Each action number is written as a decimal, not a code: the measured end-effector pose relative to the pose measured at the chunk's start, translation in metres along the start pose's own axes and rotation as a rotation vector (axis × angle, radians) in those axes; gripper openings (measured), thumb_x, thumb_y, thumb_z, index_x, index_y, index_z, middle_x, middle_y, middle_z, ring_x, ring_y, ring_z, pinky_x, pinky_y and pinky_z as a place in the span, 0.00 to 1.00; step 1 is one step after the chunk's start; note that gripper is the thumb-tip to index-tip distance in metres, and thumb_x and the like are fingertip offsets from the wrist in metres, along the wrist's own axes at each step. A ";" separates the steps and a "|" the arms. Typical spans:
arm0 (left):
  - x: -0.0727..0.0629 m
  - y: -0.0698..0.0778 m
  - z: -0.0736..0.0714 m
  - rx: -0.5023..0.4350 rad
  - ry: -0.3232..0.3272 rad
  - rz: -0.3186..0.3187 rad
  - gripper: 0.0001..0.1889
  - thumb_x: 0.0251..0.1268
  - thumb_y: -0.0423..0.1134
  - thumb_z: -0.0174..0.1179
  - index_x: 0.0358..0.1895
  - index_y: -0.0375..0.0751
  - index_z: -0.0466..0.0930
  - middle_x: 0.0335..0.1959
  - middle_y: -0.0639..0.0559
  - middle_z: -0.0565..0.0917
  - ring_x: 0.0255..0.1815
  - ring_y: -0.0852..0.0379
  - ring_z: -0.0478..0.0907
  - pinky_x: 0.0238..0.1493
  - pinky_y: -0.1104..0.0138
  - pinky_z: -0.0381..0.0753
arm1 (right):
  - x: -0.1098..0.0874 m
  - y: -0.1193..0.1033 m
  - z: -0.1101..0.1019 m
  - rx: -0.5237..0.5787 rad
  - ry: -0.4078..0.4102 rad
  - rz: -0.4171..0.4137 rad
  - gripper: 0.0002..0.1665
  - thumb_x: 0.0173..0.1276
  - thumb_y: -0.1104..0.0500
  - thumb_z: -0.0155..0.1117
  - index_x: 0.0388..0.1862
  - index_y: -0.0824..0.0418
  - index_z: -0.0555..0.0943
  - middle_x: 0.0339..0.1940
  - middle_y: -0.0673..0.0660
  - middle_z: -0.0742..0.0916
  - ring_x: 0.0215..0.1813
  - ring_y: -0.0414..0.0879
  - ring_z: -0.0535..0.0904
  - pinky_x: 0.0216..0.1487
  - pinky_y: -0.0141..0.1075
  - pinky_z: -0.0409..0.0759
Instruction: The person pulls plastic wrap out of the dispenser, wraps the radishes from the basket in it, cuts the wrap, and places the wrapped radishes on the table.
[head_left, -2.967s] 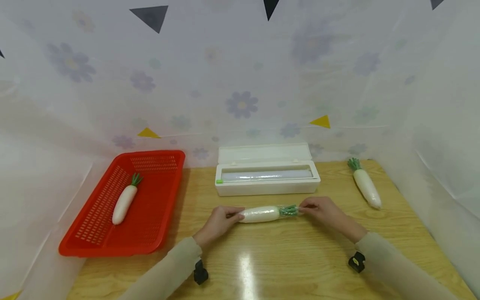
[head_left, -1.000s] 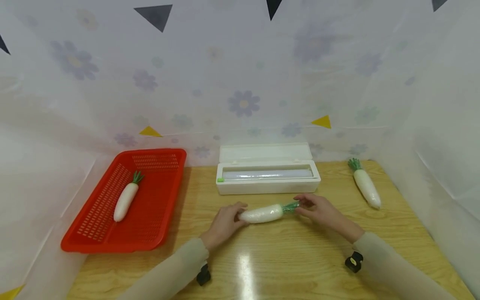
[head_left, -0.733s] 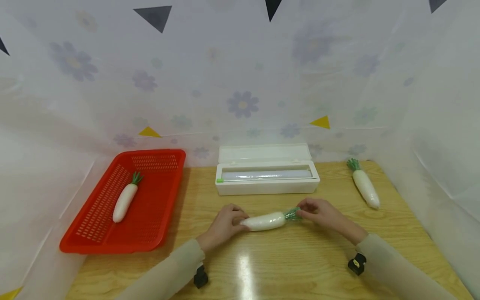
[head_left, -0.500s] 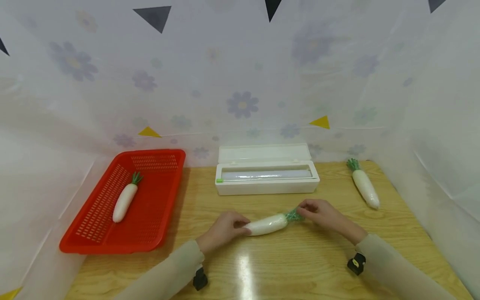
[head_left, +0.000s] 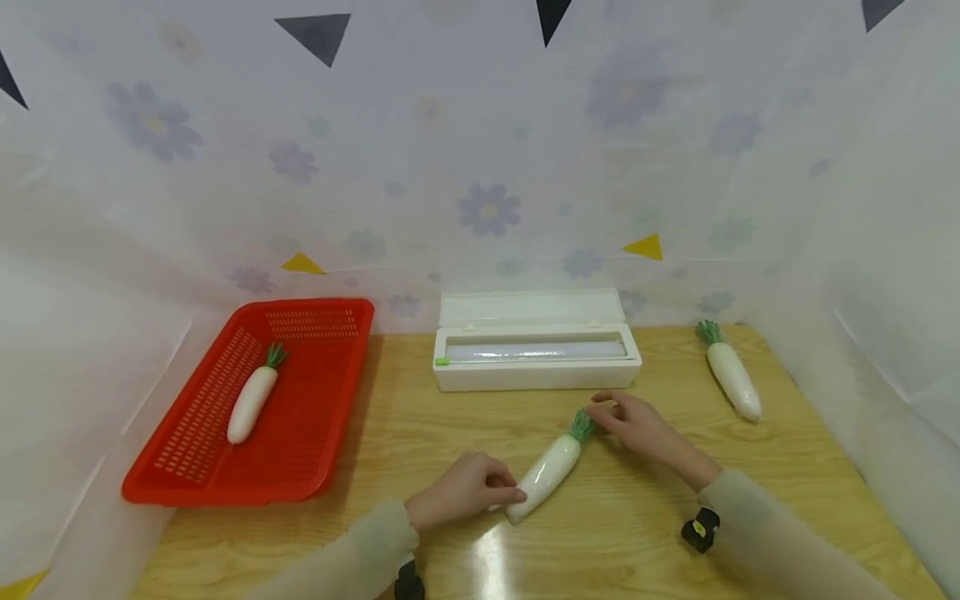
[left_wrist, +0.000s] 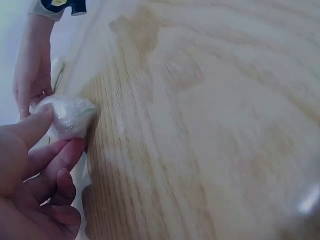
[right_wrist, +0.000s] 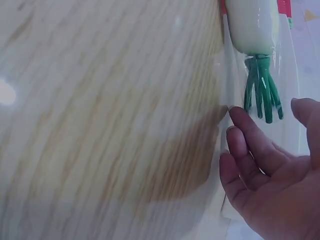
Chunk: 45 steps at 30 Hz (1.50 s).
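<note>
Pinching the tapered tip of the wrapped radish (head_left: 553, 468), the L hand (head_left: 463, 490) holds it slanting away to its R, on/just above the tabletop (head_left: 637, 546); the R hand (head_left: 643, 429), fingers loosely spread, is by the green leaves (right_wrist: 259, 72), contact unclear. Risk: w/ only the tip gripped, the smooth round body could roll or pivot on glossy wood grain; clear film (left_wrist: 72, 117) might snag on R fingers & peel. Film's shiny, crinkled at L hand; radish white, approx. cylindrical, leaves thin, strappy. White box (head_left: 536, 378), prob. plastic, lies beyond both hands, lid up.

Wood-grain table (head_left: 615, 542), red basket (head_left: 300, 442), open white box (head_left: 537, 381), radish (head_left: 734, 382) at right
</note>
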<state>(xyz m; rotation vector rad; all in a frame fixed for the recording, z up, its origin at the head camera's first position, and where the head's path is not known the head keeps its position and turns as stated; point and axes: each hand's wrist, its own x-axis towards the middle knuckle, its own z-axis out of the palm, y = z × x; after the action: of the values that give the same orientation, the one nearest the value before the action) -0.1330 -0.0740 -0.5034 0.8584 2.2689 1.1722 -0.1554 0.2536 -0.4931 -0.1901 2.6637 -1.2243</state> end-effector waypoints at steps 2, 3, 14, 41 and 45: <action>-0.001 0.002 0.002 -0.045 0.004 -0.033 0.12 0.68 0.46 0.71 0.32 0.42 0.91 0.23 0.60 0.86 0.22 0.71 0.70 0.25 0.75 0.70 | -0.001 0.000 0.002 0.018 0.020 -0.009 0.32 0.82 0.50 0.59 0.70 0.73 0.68 0.48 0.65 0.90 0.44 0.50 0.87 0.39 0.38 0.81; -0.002 0.004 0.003 -0.067 0.004 -0.050 0.12 0.68 0.46 0.71 0.31 0.42 0.91 0.23 0.58 0.86 0.21 0.70 0.70 0.24 0.75 0.69 | -0.002 0.000 0.004 0.030 0.036 -0.014 0.32 0.82 0.52 0.59 0.70 0.74 0.66 0.47 0.65 0.90 0.42 0.50 0.86 0.38 0.37 0.81; 0.006 0.022 0.027 -0.207 -0.029 -0.174 0.14 0.67 0.45 0.72 0.26 0.41 0.92 0.19 0.54 0.87 0.17 0.67 0.71 0.21 0.76 0.67 | -0.027 -0.018 0.039 -0.044 0.141 -0.021 0.10 0.77 0.55 0.65 0.43 0.62 0.79 0.27 0.48 0.82 0.28 0.37 0.75 0.31 0.31 0.75; 0.022 0.020 0.039 -0.119 0.012 -0.096 0.14 0.64 0.50 0.73 0.25 0.47 0.90 0.20 0.65 0.84 0.21 0.70 0.72 0.26 0.75 0.71 | -0.047 -0.053 0.053 -0.140 0.069 0.142 0.39 0.66 0.41 0.75 0.57 0.73 0.77 0.22 0.49 0.80 0.23 0.42 0.73 0.24 0.33 0.70; 0.016 0.011 0.025 -0.043 0.034 -0.088 0.12 0.65 0.50 0.73 0.27 0.50 0.89 0.23 0.67 0.83 0.25 0.70 0.75 0.30 0.73 0.76 | -0.052 -0.054 0.046 -0.157 0.063 0.145 0.39 0.66 0.43 0.75 0.57 0.76 0.78 0.23 0.50 0.82 0.24 0.42 0.75 0.25 0.34 0.72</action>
<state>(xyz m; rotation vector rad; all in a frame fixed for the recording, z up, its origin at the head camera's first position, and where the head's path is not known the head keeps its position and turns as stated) -0.1252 -0.0436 -0.5099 0.7202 2.2758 1.1998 -0.0927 0.1951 -0.4750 0.0186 2.7724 -0.9942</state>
